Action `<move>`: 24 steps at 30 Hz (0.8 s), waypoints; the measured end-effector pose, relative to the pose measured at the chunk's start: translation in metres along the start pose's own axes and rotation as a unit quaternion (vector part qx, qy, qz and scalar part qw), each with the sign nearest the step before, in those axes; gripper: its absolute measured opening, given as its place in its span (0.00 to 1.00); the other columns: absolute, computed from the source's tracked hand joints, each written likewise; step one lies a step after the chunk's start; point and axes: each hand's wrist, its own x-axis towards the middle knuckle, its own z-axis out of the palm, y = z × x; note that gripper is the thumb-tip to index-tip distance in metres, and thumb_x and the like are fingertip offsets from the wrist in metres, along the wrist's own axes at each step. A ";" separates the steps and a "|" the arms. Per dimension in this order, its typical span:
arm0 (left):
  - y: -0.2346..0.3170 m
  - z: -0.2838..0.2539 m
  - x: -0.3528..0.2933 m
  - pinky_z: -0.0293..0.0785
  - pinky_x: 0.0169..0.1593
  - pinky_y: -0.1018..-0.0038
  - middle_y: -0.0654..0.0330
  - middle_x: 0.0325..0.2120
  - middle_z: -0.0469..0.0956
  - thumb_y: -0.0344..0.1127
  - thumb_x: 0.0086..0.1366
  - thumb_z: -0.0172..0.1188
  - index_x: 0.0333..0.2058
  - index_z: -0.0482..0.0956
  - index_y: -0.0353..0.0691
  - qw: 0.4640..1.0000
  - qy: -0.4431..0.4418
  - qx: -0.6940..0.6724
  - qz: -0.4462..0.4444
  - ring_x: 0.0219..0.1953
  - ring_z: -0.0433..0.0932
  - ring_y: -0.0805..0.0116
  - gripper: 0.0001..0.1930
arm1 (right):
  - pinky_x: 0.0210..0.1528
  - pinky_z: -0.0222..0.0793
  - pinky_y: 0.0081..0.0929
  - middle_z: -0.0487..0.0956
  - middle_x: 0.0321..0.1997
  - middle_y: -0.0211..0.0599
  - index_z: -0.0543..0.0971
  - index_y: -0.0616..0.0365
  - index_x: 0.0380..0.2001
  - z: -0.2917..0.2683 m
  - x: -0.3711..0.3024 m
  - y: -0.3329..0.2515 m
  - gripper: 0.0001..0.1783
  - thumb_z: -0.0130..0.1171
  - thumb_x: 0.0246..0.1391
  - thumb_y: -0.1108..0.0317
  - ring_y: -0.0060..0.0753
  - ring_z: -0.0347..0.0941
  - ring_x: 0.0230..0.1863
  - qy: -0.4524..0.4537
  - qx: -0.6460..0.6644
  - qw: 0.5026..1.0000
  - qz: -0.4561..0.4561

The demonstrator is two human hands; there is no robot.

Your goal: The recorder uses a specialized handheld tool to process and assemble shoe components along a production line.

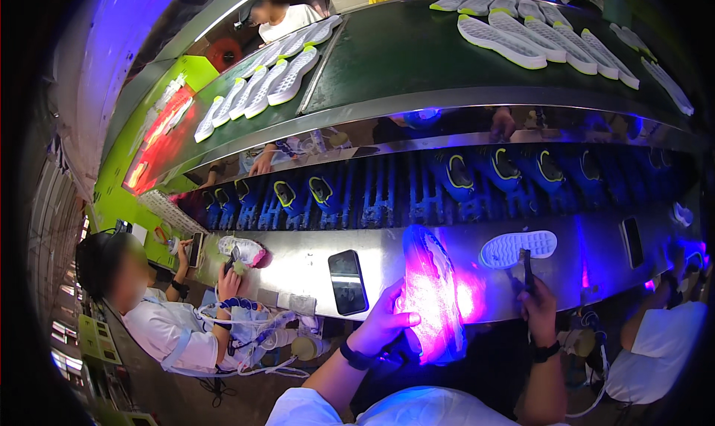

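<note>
My left hand (pixel 385 320) is closed round the side of a shoe (pixel 436 296), thumb across it. The shoe stands nearly upright, and bright pink and violet light washes out its surface. In my right hand (pixel 539 308) is a brush with a dark handle (pixel 528 266), its tip over the near edge of a white shoe sole (pixel 526 245). That sole lies tread up on the metal bench (pixel 298 249); I cannot tell whether the brush touches it. A black phone (pixel 348 282) lies on the bench left of my left hand.
Behind the bench, a rack (pixel 380 195) carries several blue shoes. Above it, a green belt (pixel 387 57) bears rows of white soles (pixel 503 42). A co-worker (pixel 175 322) at left works on another shoe (pixel 242 252). Another person (pixel 655 344) sits at right near a second phone (pixel 631 241).
</note>
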 end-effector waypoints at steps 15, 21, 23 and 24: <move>0.005 0.033 -0.021 0.64 0.69 0.61 0.54 0.64 0.68 0.33 0.55 0.77 0.72 0.57 0.31 0.985 0.009 0.169 0.029 0.67 0.67 0.62 0.50 | 0.22 0.60 0.13 0.81 0.33 0.26 0.73 0.59 0.65 -0.006 -0.007 -0.004 0.27 0.59 0.62 0.77 0.11 0.66 0.22 -0.031 -0.027 0.999 0.015; 0.021 0.040 -0.031 0.76 0.58 0.60 0.47 0.54 0.76 0.36 0.48 0.80 0.69 0.64 0.36 0.755 0.089 0.558 0.333 0.56 0.79 0.52 0.50 | 0.21 0.60 0.14 0.80 0.31 0.26 0.74 0.62 0.63 -0.003 -0.012 -0.014 0.25 0.55 0.62 0.78 0.11 0.65 0.20 -0.031 -0.066 0.997 -0.017; 0.039 0.038 -0.035 0.80 0.52 0.56 0.46 0.50 0.77 0.34 0.41 0.77 0.61 0.78 0.42 0.688 0.092 0.585 0.420 0.52 0.80 0.45 0.42 | 0.20 0.60 0.14 0.79 0.31 0.28 0.74 0.63 0.61 -0.003 -0.014 -0.018 0.24 0.54 0.61 0.79 0.11 0.65 0.19 -0.012 -0.091 0.996 -0.009; 0.048 0.035 -0.041 0.81 0.53 0.56 0.47 0.50 0.77 0.34 0.42 0.76 0.59 0.80 0.44 0.625 0.091 0.624 0.461 0.52 0.80 0.45 0.39 | 0.19 0.60 0.15 0.78 0.30 0.29 0.74 0.65 0.61 -0.003 -0.013 -0.012 0.23 0.54 0.62 0.78 0.12 0.65 0.19 -0.006 -0.086 0.996 -0.016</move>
